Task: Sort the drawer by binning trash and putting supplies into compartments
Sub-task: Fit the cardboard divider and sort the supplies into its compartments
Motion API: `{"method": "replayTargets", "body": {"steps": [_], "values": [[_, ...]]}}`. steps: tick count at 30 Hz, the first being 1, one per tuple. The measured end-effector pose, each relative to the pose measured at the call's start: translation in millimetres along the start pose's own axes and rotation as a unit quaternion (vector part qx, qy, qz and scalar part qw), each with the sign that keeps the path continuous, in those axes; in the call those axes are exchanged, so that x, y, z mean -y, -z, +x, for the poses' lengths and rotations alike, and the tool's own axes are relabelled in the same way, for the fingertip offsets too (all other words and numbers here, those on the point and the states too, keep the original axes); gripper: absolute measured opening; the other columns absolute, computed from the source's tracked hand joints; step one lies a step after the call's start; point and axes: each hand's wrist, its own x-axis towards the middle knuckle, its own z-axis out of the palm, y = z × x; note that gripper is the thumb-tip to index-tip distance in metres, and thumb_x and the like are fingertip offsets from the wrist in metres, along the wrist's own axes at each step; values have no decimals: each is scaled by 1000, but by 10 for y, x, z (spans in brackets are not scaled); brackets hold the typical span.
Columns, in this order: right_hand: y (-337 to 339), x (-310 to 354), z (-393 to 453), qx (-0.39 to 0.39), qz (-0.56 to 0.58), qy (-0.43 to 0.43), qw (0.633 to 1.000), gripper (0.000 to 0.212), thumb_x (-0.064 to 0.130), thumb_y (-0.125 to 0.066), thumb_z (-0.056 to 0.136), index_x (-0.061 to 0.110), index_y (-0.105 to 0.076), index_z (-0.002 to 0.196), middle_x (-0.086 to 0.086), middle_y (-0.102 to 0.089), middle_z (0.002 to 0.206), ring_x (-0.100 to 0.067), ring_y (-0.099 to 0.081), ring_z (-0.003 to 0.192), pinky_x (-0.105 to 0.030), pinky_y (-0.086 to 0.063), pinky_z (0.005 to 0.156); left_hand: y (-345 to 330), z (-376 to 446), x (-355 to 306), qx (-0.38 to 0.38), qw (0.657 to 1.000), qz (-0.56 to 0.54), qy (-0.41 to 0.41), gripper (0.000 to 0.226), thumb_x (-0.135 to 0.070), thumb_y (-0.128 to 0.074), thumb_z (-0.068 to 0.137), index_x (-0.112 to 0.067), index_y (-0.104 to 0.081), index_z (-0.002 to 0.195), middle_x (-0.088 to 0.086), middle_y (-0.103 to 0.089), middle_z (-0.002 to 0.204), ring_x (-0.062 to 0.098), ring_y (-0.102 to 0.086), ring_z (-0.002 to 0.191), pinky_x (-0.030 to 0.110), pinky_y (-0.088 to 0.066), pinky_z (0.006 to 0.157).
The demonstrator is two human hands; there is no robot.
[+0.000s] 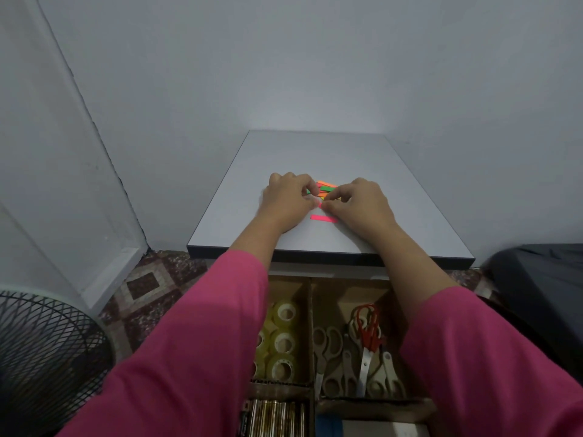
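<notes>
A small pile of neon sticky flags (325, 187), orange and green, lies on the grey desk top (394, 197). My left hand (288, 200) and my right hand (358, 201) meet in front of the pile, fingertips together, pinching a pink flag (320, 205) between them. Another pink flag (323, 218) lies flat just nearer to me. Below the desk edge the open drawer (310, 310) shows cardboard compartments: tape rolls (284, 339) on the left, scissors (362, 351) on the right, batteries (274, 417) at the front.
A black fan (41, 354) stands on the floor at the lower left. A dark bin bag (542, 298) sits at the right. Walls close in behind and left of the desk. Pink sleeves cover both forearms.
</notes>
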Motion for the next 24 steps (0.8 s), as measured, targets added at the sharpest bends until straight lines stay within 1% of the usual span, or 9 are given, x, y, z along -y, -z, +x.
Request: {"method": "replayTargets", "body": {"steps": [2,4,7,10,13,15,19,21,24], "values": [[-12,17,12,0,-41,12,999,21,44,-63,84,30,-75,95,-1,-56,96,-18,-49,96,-36,-44,79,8,-5,8,-25,999,-27,17,7,-25,-63,87,-24,-67,92,-5,-56,91,20,-41,108,39,-44,89],[-16,28,10,-2,-50,14,999,18,40,-61,84,31,-74,93,0,-56,96,-19,-48,98,-36,-44,80,12,-7,17,-47,997,-38,40,10,-17,-59,90,-20,-69,91,-4,-57,90,21,-42,108,38,-45,90],[-15,32,1,-9,-52,20,998,18,31,-58,86,30,-73,95,-1,-56,100,-20,-49,101,-37,-44,83,11,-8,26,-51,996,-46,60,20,-8,-53,91,-18,-70,91,1,-61,97,21,-41,110,35,-45,92],[-7,39,-10,-5,-58,33,998,21,32,-56,89,33,-73,101,-1,-56,104,-20,-48,102,-37,-43,86,9,1,21,-47,996,-36,61,25,-8,-49,93,-17,-72,96,4,-63,103,23,-40,113,34,-42,93],[-2,51,-22,-5,-72,33,997,21,38,-56,88,33,-73,100,0,-56,105,-20,-47,103,-35,-40,84,6,0,7,-40,997,-18,60,28,-14,-47,94,-16,-73,101,4,-64,105,23,-40,113,35,-42,91],[-5,54,-23,-10,-76,32,997,20,37,-56,88,31,-73,98,-1,-56,104,-20,-48,103,-35,-41,84,0,-11,2,-37,998,0,55,26,-18,-49,93,-15,-74,100,4,-64,104,23,-40,112,36,-44,90],[-17,48,-22,-21,-89,24,996,23,31,-53,90,22,-72,100,-3,-57,104,-22,-48,102,-37,-43,85,-1,-13,11,-35,998,-2,52,24,-17,-51,93,-16,-75,98,3,-65,104,22,-40,113,36,-44,91],[-11,56,-28,-21,-86,30,996,25,32,-53,90,23,-72,102,-3,-57,105,-21,-48,103,-36,-43,85,3,-15,5,-31,998,-3,48,23,-16,-51,92,-17,-74,95,3,-64,104,23,-40,113,38,-44,93],[15,69,-38,1,-77,40,996,24,39,-55,90,28,-72,103,-1,-55,108,-20,-46,106,-34,-38,85,10,-29,-2,-31,999,-14,41,20,-13,-52,91,-19,-71,93,1,-62,99,22,-42,111,41,-45,93]]}}
